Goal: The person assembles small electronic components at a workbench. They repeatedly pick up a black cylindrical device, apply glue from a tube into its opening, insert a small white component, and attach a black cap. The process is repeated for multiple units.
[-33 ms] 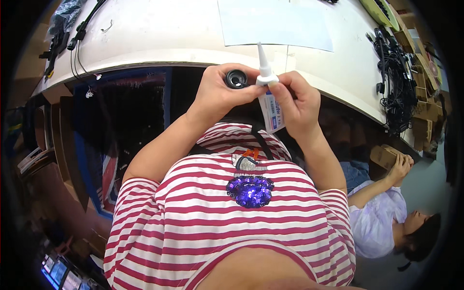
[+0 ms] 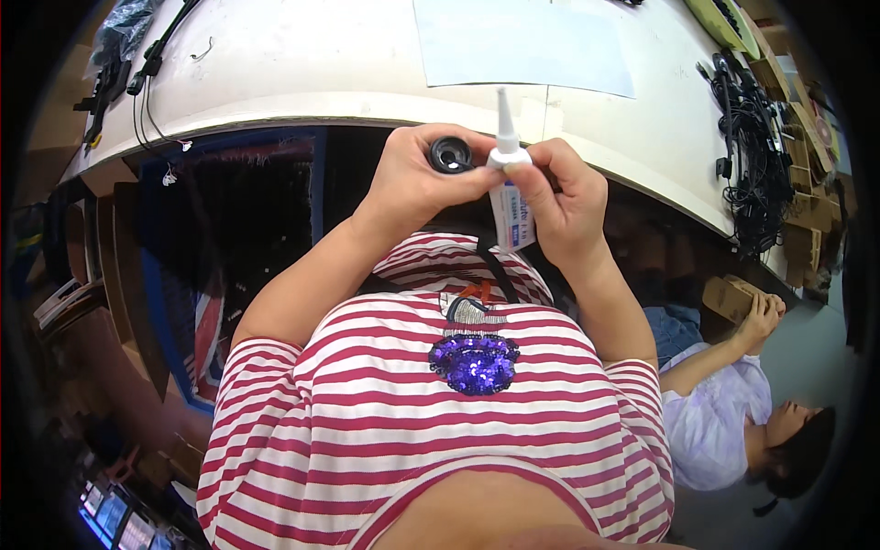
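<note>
White, with a tapered nozzle, the tube is between the left hand and the right hand. The right fingers grasp its upper end; the left fingers, to the tube's left, grip a round black piece, thumb tip by the tube's collar. Beyond the tube, a pale blue sheet lies on the table; well to the tube's right, black cables are bunched.
</note>
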A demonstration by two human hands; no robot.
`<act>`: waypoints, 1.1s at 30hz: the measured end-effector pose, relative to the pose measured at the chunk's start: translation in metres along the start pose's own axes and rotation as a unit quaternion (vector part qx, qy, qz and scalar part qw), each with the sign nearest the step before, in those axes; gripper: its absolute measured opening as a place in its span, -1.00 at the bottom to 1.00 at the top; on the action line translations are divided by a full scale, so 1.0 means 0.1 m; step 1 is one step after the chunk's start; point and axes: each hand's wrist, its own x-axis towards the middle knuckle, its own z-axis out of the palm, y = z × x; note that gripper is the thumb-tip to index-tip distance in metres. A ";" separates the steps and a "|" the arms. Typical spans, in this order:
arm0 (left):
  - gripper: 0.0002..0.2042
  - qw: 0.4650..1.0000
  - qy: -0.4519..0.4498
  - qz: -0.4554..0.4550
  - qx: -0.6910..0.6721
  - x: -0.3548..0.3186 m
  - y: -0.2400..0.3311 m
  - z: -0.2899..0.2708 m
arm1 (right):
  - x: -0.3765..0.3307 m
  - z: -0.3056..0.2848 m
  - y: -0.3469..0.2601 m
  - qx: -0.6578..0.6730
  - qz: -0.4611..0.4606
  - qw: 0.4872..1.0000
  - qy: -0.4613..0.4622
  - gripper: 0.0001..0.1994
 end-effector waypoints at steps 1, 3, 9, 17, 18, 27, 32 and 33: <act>-0.78 1.000 -0.001 -0.005 0.005 -0.01 0.01 -0.01 | -0.01 0.00 0.02 -0.033 -0.006 0.999 -0.005 -0.80; -0.77 1.000 -0.004 -0.014 0.014 -0.03 0.04 -0.03 | 0.01 0.02 0.00 -0.063 -0.025 0.998 -0.009 -0.78; -0.82 0.995 -0.014 -0.100 -0.008 -0.02 0.10 -0.05 | 0.02 0.06 0.05 -0.095 -0.077 0.992 -0.009 -0.76; -0.78 0.996 -0.048 -0.070 0.017 -0.01 0.08 -0.01 | -0.02 0.03 -0.01 -0.058 -0.084 0.995 -0.001 -0.77; -0.79 0.996 -0.049 -0.068 0.015 -0.02 0.10 0.00 | -0.03 0.03 -0.02 -0.047 -0.078 0.996 -0.001 -0.77; -0.83 0.995 -0.065 -0.077 0.020 -0.04 0.10 0.01 | -0.09 0.03 0.00 -0.006 -0.074 0.997 -0.007 -0.77; -0.83 0.994 -0.072 -0.082 0.032 -0.04 0.13 0.02 | -0.10 0.02 -0.01 -0.007 -0.070 0.997 -0.011 -0.76; -0.83 0.993 -0.074 -0.084 0.034 -0.04 0.13 0.01 | -0.10 0.02 0.00 -0.008 -0.070 0.997 -0.010 -0.76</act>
